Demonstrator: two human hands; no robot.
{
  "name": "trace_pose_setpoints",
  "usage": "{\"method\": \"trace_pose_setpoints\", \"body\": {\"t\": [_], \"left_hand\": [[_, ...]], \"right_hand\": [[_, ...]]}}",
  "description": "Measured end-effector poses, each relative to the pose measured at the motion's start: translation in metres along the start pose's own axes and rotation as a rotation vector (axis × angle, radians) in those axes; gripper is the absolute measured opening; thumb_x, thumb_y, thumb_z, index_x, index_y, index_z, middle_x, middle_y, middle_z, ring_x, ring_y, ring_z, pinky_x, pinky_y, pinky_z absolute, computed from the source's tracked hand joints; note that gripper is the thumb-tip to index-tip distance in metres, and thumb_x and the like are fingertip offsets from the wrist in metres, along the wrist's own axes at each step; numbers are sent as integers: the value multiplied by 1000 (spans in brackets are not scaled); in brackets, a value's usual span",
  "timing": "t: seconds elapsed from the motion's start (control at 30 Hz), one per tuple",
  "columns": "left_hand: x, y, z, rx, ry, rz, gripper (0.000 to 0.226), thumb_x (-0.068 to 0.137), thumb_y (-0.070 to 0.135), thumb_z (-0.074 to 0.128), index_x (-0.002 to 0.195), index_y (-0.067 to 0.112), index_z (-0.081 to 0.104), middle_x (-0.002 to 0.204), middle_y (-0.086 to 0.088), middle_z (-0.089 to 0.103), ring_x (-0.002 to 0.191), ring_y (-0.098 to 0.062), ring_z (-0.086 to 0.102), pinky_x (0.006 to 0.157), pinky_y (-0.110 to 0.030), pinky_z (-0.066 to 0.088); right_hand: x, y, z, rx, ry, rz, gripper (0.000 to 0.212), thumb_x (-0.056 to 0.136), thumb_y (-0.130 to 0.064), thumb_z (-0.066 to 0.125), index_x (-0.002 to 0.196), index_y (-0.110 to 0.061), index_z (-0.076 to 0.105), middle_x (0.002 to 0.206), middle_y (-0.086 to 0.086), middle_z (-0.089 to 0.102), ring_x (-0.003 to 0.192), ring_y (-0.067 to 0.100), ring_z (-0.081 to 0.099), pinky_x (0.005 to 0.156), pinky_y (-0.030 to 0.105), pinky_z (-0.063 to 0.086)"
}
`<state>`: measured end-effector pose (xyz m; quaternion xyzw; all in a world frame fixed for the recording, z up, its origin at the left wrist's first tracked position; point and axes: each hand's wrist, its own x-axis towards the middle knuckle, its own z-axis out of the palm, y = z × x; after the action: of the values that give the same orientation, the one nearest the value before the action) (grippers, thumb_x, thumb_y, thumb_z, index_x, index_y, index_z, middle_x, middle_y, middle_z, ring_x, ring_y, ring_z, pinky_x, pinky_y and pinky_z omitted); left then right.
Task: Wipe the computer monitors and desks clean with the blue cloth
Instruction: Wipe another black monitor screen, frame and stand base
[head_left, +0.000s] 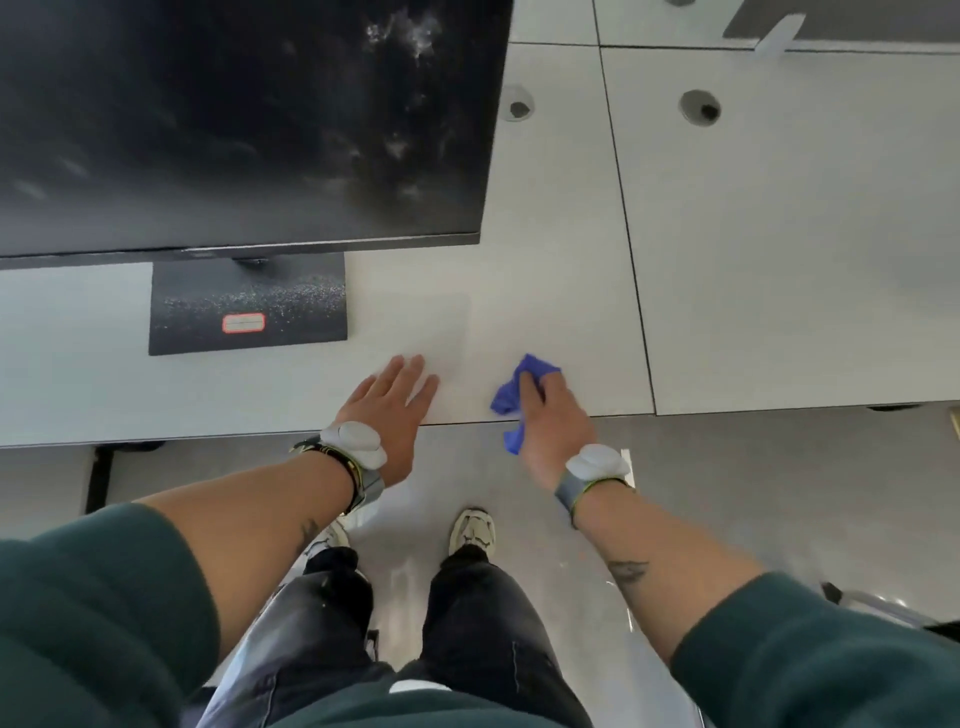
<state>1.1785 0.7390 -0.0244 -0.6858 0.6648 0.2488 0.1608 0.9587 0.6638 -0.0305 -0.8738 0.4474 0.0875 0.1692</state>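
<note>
Monitor (234, 119) stands far left on the near desk (545, 270), its base (249, 306) just below the screen, and the left hand (392, 410) lies flat on the desk's near edge, right of that base. Right hand (553, 426) sits just beside it to the right, pressing the cloth (511, 395) on the same edge, cloth partly hanging over; a second desk (805, 234) adjoins on the right

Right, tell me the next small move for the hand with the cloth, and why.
Probably sweep the right hand with the crumpled blue cloth leftward along the white desk toward the dark monitor stand base. The cloth sits at the desk's front edge, partly hanging off, and the base looks speckled with dust. The left hand rests flat on the desk.
</note>
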Motion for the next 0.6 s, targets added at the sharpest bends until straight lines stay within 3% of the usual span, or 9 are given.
{"method": "trace_pose_setpoints", "body": {"t": [0.07,0.1,0.2,0.3,0.47,0.53,0.6], "left_hand": [[5,14,-1,17,-29,-8,92,90,10,45,158,26,-15,163,1,-29,151,-25,-24,125,-40,0],[7,22,0,22,-44,-4,94,89,10,47,158,26,-16,162,1,-31,150,-25,-25,125,-41,-1],[14,37,-3,22,-91,23,100,85,11,51,158,25,-16,161,5,-33,150,-25,-26,125,-41,0],[19,48,-6,23,-125,44,100,84,12,51,158,27,-14,161,9,-32,150,-24,-25,126,-41,2],[12,47,-9,55,-161,63,95,87,12,51,160,24,-9,164,10,-25,153,-19,-18,126,-38,6],[8,37,-13,59,-190,53,94,88,11,51,160,24,-8,163,12,-25,153,-17,-16,125,-37,6],[5,28,-15,60,-205,31,95,88,8,50,159,25,-10,162,13,-27,153,-15,-16,124,-37,4]], "right_hand": [[-16,71,-15,98,98,306,21,98,-41,44,116,-32,48,113,-5,68,81,31,67,73,33,53],[-21,97,-23,110,109,436,23,96,-34,47,118,-28,48,117,-1,65,84,34,65,74,36,51],[-18,122,-22,97,79,618,55,87,-5,52,140,-11,39,130,19,40,108,39,51,80,37,42],[-2,79,-14,126,101,513,57,89,-6,50,143,-9,33,134,18,37,111,38,51,81,36,43],[15,-5,-7,4,-139,-73,75,93,-24,60,154,-12,20,144,11,30,114,32,49,84,34,43],[24,15,-8,-134,-87,-86,77,91,-36,61,155,-17,22,143,10,34,116,33,45,89,37,40],[39,53,-17,-214,22,122,74,91,-38,58,155,-20,25,141,9,36,118,33,41,93,38,37]]}}
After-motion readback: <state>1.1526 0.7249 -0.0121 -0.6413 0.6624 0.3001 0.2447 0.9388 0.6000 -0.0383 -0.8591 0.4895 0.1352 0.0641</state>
